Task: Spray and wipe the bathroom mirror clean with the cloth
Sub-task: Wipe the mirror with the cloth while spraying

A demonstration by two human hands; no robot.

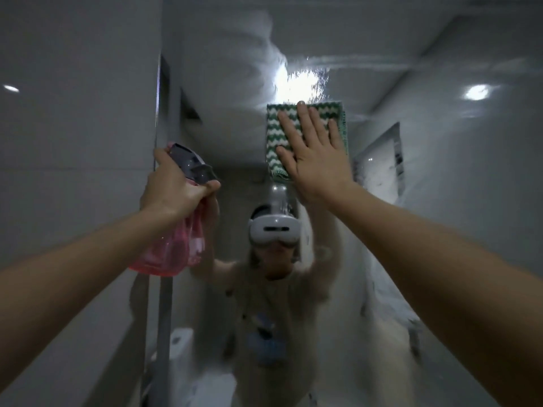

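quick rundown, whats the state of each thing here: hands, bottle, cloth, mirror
left hand: gripping the spray bottle neck, raised
right hand: fingers straight, pressing the cloth flat to the glass
spray bottle: pink, upright, held off the mirror, nozzle facing the glass
cloth: green and white, folded, flat on the mirror
mirror: wet streaks and droplets around the cloth

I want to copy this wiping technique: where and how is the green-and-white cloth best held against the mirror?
Judging by this frame, lay a flat palm on the folded cloth, coming straight at the mirror from the front. The cloth lies flat on the glass, leaving nothing to grip, so the right hand presses it with spread, straight fingers.
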